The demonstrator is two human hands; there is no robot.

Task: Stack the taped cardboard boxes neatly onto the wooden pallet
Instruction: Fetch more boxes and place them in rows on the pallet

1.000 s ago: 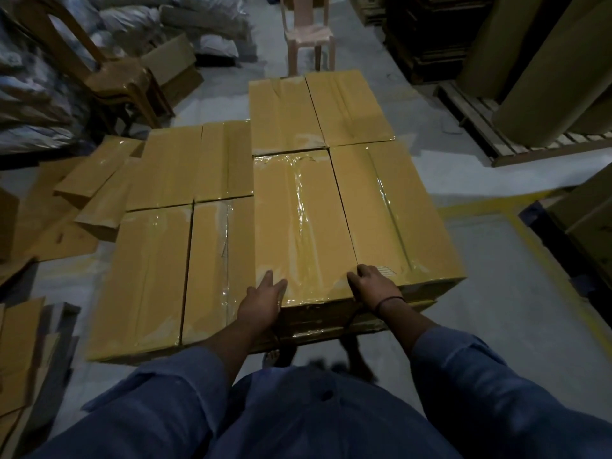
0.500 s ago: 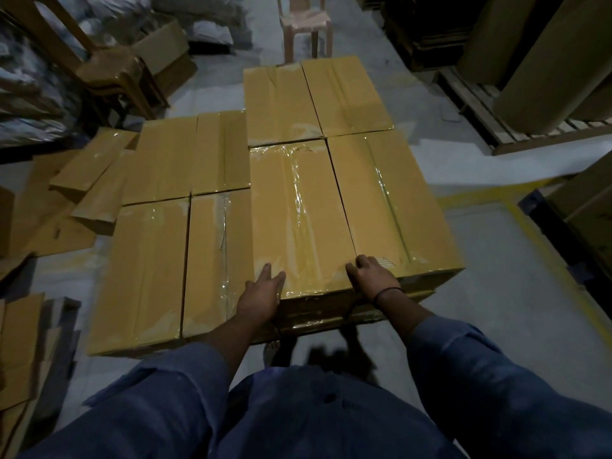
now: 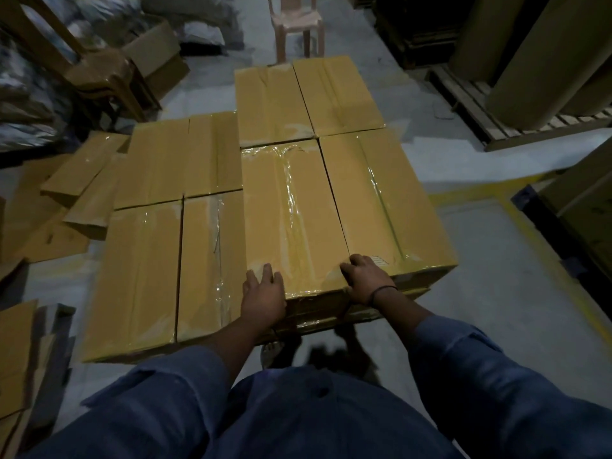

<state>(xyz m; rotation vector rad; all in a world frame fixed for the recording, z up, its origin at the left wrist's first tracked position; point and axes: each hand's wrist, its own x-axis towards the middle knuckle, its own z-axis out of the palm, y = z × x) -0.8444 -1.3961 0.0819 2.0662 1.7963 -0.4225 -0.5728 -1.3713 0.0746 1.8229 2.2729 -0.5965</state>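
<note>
Listener: Where is the taped box (image 3: 291,213)?
Describer: On the upper layer, touching a neighbour box (image 3: 381,200) on its right; lower boxes (image 3: 142,270) lie to its left.
Listener: Which step?
Describer: Seemingly squaring it up; next, nudge it flush. Left hand (image 3: 263,296) lays straight fingers (image 3: 267,272) on its near left corner; right hand (image 3: 367,281) curls fingers over its near right corner.

Worker in a blue long-sleeved shirt (image 3: 298,422), its left sleeve (image 3: 159,385) and right sleeve (image 3: 463,356) pushed back, cuffs bunched on the forearms. A thin dark band (image 3: 384,289) circles the wrist behind the right hand (image 3: 366,279). A pale shoe (image 3: 270,354) shows beneath the shirt's edge.
</note>
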